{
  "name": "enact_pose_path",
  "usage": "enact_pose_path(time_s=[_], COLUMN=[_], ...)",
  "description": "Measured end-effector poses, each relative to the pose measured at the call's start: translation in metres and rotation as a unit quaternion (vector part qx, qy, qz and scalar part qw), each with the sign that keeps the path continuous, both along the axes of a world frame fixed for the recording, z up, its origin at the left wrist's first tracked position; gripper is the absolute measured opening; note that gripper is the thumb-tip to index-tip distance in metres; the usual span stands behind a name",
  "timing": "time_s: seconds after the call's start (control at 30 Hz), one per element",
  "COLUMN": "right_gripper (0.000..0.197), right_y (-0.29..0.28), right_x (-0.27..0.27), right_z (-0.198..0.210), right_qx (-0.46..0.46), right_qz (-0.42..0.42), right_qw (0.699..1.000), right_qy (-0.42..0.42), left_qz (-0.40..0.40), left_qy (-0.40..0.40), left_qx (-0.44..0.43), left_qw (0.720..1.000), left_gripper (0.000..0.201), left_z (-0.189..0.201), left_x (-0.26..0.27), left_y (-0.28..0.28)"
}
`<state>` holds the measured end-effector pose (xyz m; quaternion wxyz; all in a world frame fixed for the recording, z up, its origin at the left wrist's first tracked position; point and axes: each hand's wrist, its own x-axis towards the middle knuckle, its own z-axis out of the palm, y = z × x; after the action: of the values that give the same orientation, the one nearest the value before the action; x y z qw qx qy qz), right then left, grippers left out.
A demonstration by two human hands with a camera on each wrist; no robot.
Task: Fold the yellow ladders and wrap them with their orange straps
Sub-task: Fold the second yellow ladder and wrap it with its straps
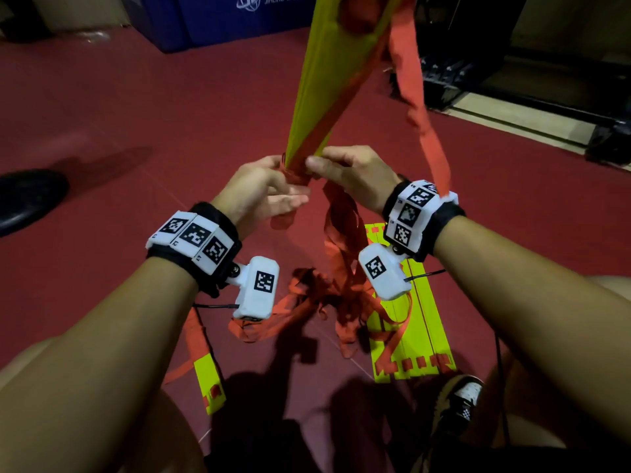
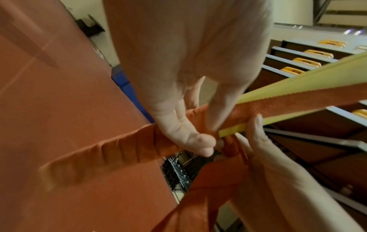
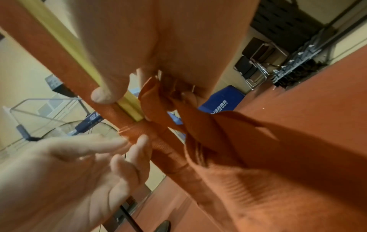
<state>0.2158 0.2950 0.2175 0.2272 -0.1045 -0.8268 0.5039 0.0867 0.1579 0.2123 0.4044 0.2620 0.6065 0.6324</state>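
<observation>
Blue mat (image 1: 211, 18) reads "SPORTS"; both hands grip the yellow ladder (image 1: 317, 80).

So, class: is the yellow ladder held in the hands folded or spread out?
Folded: the yellow ladder forms one stacked bundle, its lower end pinched by both hands.

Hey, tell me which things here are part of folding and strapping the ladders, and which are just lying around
In the job:
yellow slats held up by both hands
orange strap
left hand
right hand
folded ladder on the floor

Lying about:
blue mat
black shoe
folding chairs
</observation>
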Motion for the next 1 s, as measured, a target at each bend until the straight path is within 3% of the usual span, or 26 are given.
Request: enact_pose_path(time_s=[0.27,0.4,0.57,0.73,0.83,0.9,1.0], right_gripper=[0.051,0.017,0.017,0.015,0.012,0.020,0.013], right_y=[-0.001,0.001,0.002,0.009,0.007,0.004,0.000], right_x=[-0.001,-0.005,-0.008,-0.010,-0.013,-0.014,-0.009], right_z=[0.002,-0.003,-0.001,-0.003,-0.008,-0.006,0.001], right_qx=[-0.004,-0.064,-0.068,0.000,-0.033,-0.058,-0.169], right_qz=[-0.097,-0.045,-0.079,-0.121,-0.089,-0.081,-0.046], right_qw=[0.995,0.996,0.993,0.988,0.989,0.987,0.979], right_qy=[-0.037,-0.039,-0.049,-0.092,-0.113,-0.128,-0.103], left_qz=[0.006,0.014,0.027,0.048,0.041,0.048,0.063], left_qy=[0.157,0.160,0.156,0.152,0.149,0.152,0.149], left_qx=[-0.023,-0.016,-0.006,-0.009,-0.008,-0.006,-0.006], left_qw=[0.987,0.987,0.987,0.987,0.988,0.987,0.987], left_gripper=[0.016,0.013,0.018,0.025,0.025,0.022,0.023], left_z=[-0.010,-0.016,-0.020,-0.023,-0.026,-0.027,-0.028], left_x=[-0.005,-0.009,-0.015,-0.018,-0.020,-0.020,-0.022], left_y=[0.001,0.002,0.002,0.005,0.006,0.007,0.008])
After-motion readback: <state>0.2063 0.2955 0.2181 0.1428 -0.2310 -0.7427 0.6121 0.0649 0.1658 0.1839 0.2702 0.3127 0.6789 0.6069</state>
